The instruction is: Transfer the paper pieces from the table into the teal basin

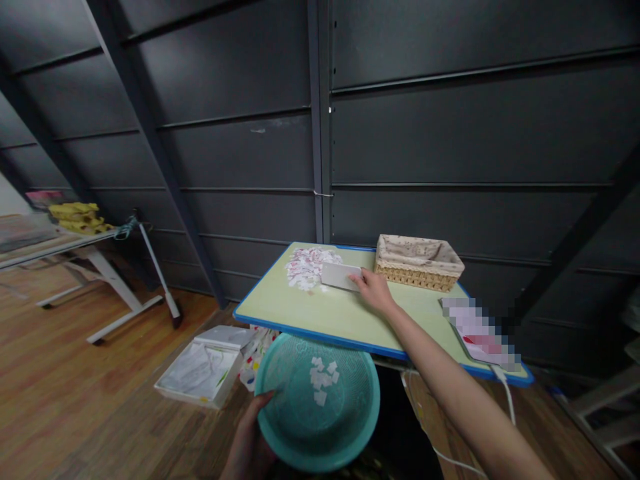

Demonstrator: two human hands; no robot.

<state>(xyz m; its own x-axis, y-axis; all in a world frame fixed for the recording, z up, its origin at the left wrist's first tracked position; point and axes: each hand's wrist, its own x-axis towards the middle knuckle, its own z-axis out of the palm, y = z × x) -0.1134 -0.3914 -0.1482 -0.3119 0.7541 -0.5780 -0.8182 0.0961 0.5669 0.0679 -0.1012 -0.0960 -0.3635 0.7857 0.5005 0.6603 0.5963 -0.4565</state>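
Observation:
My left hand point(250, 440) grips the near rim of a teal plastic basin point(345, 427), held below the front edge of the table. Several small white paper pieces point(323, 380) lie inside the basin. My right hand point(373, 288) reaches across the pale green, blue-edged table point(310, 313) and holds a white card point(340, 275) by its right end. The card stands next to a heap of white and red paper scraps point(307, 265) near the table's far left corner.
A wicker basket point(417, 261) sits at the table's back right. A blurred flat item point(480, 333) with a white cable point(507, 400) lies at the right corner. An open white box point(205, 367) rests on the wood floor. Another table point(75, 247) stands at left.

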